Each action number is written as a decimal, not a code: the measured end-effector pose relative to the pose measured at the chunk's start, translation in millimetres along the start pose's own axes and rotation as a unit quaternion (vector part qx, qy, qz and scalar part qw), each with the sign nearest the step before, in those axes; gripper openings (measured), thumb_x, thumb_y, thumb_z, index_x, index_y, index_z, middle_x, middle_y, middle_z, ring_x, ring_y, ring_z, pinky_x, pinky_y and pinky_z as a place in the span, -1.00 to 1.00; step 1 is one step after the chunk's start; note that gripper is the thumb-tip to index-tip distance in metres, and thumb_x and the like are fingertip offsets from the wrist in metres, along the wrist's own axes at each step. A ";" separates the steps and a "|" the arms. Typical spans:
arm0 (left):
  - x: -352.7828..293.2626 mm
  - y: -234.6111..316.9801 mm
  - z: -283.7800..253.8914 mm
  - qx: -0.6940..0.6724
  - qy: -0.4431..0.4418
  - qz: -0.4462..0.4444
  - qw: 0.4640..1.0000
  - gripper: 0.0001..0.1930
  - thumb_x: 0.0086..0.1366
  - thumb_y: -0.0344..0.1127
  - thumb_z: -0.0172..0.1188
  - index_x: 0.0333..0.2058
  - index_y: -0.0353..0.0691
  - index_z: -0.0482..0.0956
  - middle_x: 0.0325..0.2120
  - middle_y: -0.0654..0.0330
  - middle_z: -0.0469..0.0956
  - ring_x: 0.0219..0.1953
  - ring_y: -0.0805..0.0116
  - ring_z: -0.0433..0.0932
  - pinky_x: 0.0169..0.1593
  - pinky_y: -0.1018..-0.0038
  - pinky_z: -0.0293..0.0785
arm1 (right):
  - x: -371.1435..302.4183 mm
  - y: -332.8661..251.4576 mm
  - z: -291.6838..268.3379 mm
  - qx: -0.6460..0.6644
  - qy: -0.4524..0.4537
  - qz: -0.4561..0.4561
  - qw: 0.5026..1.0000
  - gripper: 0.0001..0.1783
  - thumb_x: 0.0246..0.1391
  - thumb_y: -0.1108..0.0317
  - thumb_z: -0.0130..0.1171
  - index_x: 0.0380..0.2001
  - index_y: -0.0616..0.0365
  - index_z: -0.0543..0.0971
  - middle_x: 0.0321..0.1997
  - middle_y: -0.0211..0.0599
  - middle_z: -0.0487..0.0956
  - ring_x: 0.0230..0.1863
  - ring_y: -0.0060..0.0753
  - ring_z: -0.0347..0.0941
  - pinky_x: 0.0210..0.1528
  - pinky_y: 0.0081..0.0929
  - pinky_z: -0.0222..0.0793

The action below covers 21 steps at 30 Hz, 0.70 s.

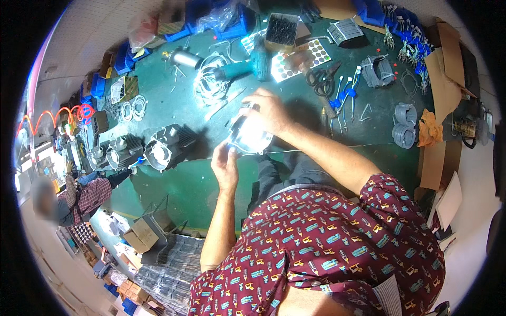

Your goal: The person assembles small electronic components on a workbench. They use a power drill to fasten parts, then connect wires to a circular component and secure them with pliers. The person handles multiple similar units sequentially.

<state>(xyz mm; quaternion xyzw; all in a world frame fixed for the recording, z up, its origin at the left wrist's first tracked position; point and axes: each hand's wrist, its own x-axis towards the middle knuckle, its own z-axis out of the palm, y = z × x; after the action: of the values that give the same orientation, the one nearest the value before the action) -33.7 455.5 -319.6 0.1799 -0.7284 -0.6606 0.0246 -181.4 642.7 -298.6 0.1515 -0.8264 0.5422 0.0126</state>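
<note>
Both hands are on a round metal housing at the table's near edge, its inside washed out by bright light. My left hand is closed on its lower left rim, thumb up. My right hand curls over its upper side; a small dark part shows under the fingers, too hidden to name. Beyond the hands lies a teal power drill beside a coil of white cable. Black-handled scissors lie to the right, by a screwdriver. Several finned grey motor housings stand in a row at the left.
Blue bins and an open box of dark screws line the back. A sticker sheet, blue-connector wires and grey ring parts lie at the right. Another person is at the far left.
</note>
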 end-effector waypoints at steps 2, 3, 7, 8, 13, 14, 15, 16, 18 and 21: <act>-0.2 -1.4 0.3 -0.021 0.009 -0.014 1.000 -0.77 0.43 -0.43 0.18 0.01 -0.37 0.54 -0.22 0.21 0.61 -0.25 0.50 0.58 -0.18 0.49 0.62 | 2.2 1.9 2.1 -0.009 0.001 -0.001 1.000 -0.67 -0.03 0.13 0.41 -0.25 0.11 0.73 -0.28 -0.16 0.62 -0.19 -0.07 0.60 -0.10 -0.21 0.51; 0.9 -3.6 -2.0 -0.018 0.007 -0.017 1.000 -0.78 0.42 -0.44 0.19 -0.01 -0.37 0.55 -0.22 0.21 0.61 -0.25 0.49 0.58 -0.18 0.49 0.62 | 4.1 -0.3 1.0 0.007 -0.007 0.008 1.000 -0.67 -0.04 0.14 0.40 -0.26 0.11 0.73 -0.27 -0.16 0.62 -0.17 -0.08 0.59 -0.08 -0.20 0.51; 5.8 -12.3 -12.1 -0.014 -0.021 -0.011 1.000 -0.84 0.39 -0.49 0.22 -0.09 -0.38 0.57 -0.26 0.20 0.63 -0.30 0.47 0.60 -0.20 0.48 0.62 | 7.1 -3.0 2.3 -0.009 -0.015 0.006 1.000 -0.70 -0.06 0.16 0.41 -0.29 0.12 0.73 -0.26 -0.16 0.62 -0.16 -0.07 0.59 -0.07 -0.19 0.50; 8.0 -14.6 -14.7 -0.014 -0.031 -0.008 0.999 -0.86 0.38 -0.50 0.22 -0.12 -0.39 0.57 -0.27 0.20 0.63 -0.31 0.46 0.60 -0.21 0.48 0.62 | 6.7 -4.2 1.7 -0.010 -0.017 0.003 1.000 -0.70 -0.06 0.17 0.41 -0.30 0.13 0.72 -0.26 -0.16 0.62 -0.16 -0.06 0.58 -0.07 -0.19 0.50; 16.7 3.3 -19.8 -0.033 -0.081 -0.066 0.994 -0.91 0.37 -0.50 0.24 -0.20 -0.36 0.54 -0.35 0.23 0.61 -0.35 0.47 0.59 -0.23 0.50 0.55 | 9.2 -3.4 -0.1 0.004 -0.037 0.001 0.999 -0.72 -0.04 0.17 0.42 -0.32 0.13 0.71 -0.24 -0.16 0.61 -0.13 -0.04 0.57 -0.05 -0.19 0.49; 13.0 -2.0 -18.0 -0.025 -0.070 -0.052 0.996 -0.91 0.37 -0.50 0.24 -0.20 -0.35 0.54 -0.35 0.24 0.61 -0.35 0.47 0.58 -0.23 0.51 0.54 | 8.6 -3.5 1.4 -0.003 -0.035 0.003 0.999 -0.72 -0.04 0.17 0.42 -0.32 0.13 0.71 -0.23 -0.17 0.61 -0.13 -0.05 0.57 -0.05 -0.18 0.48; 9.3 -7.1 -15.8 -0.018 -0.057 -0.037 0.998 -0.91 0.38 -0.49 0.24 -0.21 -0.35 0.53 -0.36 0.24 0.61 -0.35 0.48 0.58 -0.23 0.52 0.53 | 8.8 -5.0 3.8 -0.009 -0.033 0.003 0.999 -0.72 -0.04 0.16 0.42 -0.32 0.12 0.71 -0.22 -0.17 0.61 -0.12 -0.05 0.56 -0.04 -0.17 0.48; 4.1 -12.1 -12.5 0.015 -0.031 -0.005 0.999 -0.92 0.38 -0.49 0.23 -0.22 -0.35 0.52 -0.37 0.27 0.59 -0.35 0.50 0.57 -0.24 0.54 0.51 | 8.4 -7.0 6.6 -0.016 -0.031 0.003 0.999 -0.71 -0.03 0.16 0.42 -0.32 0.12 0.71 -0.21 -0.18 0.61 -0.11 -0.05 0.56 -0.04 -0.17 0.47; 1.8 -19.2 -15.5 0.065 -0.013 0.044 0.997 -0.91 0.39 -0.49 0.23 -0.21 -0.37 0.51 -0.37 0.27 0.58 -0.35 0.50 0.56 -0.24 0.55 0.50 | 8.6 -12.1 13.0 -0.033 -0.028 0.003 0.999 -0.73 -0.01 0.18 0.41 -0.31 0.13 0.71 -0.22 -0.19 0.61 -0.14 -0.07 0.55 -0.07 -0.16 0.46; 6.8 -18.0 -21.2 -0.020 -0.021 -0.015 0.999 -0.83 0.40 -0.46 0.21 -0.10 -0.42 0.55 -0.32 0.22 0.59 -0.28 0.48 0.55 -0.15 0.49 0.55 | 15.9 -16.2 17.5 -0.059 -0.038 0.000 0.998 -0.73 -0.02 0.22 0.42 -0.29 0.15 0.71 -0.25 -0.15 0.60 -0.19 -0.06 0.57 -0.11 -0.22 0.49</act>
<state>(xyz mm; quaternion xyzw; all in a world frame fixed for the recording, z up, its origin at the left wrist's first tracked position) -30.1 432.2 -335.8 0.1766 -0.7128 -0.6788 0.0031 -189.8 617.2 -288.5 0.1708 -0.8570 0.4862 -0.0097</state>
